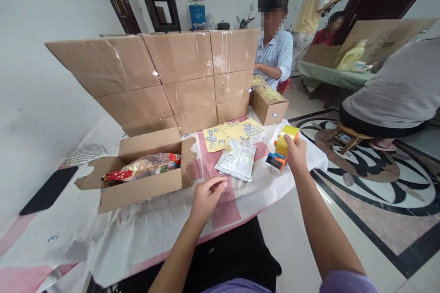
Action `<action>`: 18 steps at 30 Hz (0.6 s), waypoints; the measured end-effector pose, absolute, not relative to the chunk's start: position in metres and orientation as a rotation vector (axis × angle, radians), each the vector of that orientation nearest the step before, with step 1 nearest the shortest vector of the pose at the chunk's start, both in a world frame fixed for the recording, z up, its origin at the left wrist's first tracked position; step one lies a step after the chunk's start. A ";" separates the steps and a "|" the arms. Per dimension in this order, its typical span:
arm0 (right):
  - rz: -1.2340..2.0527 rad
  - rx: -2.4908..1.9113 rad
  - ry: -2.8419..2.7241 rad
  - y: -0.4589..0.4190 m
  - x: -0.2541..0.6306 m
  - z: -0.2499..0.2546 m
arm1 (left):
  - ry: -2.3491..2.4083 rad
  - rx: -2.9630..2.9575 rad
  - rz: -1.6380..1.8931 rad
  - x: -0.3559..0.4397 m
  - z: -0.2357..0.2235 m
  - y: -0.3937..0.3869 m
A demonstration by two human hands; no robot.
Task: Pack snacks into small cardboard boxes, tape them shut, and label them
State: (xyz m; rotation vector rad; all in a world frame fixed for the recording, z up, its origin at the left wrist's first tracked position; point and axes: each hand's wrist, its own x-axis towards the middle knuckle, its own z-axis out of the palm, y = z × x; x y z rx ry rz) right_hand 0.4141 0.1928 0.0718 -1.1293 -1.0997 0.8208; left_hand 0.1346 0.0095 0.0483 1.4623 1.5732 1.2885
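My right hand (pixel 296 150) grips a tape dispenser (pixel 277 159) with an orange and blue frame and a roll of yellowish tape, held over the right side of the table. My left hand (pixel 208 193) is closed in a pinch above the front edge; whatever may be between its fingertips is too small to make out. Just beyond it lie white sealed pouches (pixel 237 159) in a small stack. Left of that hand stands an open cardboard box (pixel 140 192), flaps up, with red, clear-wrapped packages (pixel 147 167) inside.
A wall of stacked taped cartons (pixel 187 68) rises behind the box. Yellow printed sheets (pixel 216 138) lie before it, and a closed carton (pixel 270 105) stands to the right. A black flat object (pixel 50 191) rests far left. Other people sit and stand beyond.
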 end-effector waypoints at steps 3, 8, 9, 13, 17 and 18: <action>0.866 -1.139 -1.099 0.232 0.409 0.057 | 1.512 1.386 1.239 0.143 0.046 0.027; 0.752 -1.135 -1.060 0.246 0.411 0.025 | 1.405 1.426 1.053 0.159 0.060 0.065; 0.721 -1.141 -1.055 0.246 0.412 0.020 | 1.404 1.446 1.018 0.164 0.063 0.073; 0.659 -1.164 -1.083 0.249 0.413 0.010 | 1.478 1.537 0.869 0.182 0.074 0.104; 0.629 -1.183 -1.105 0.253 0.415 0.009 | 1.620 1.644 0.682 0.192 0.078 0.119; 0.626 -1.186 -1.110 0.254 0.416 0.008 | 1.661 1.674 0.629 0.194 0.079 0.120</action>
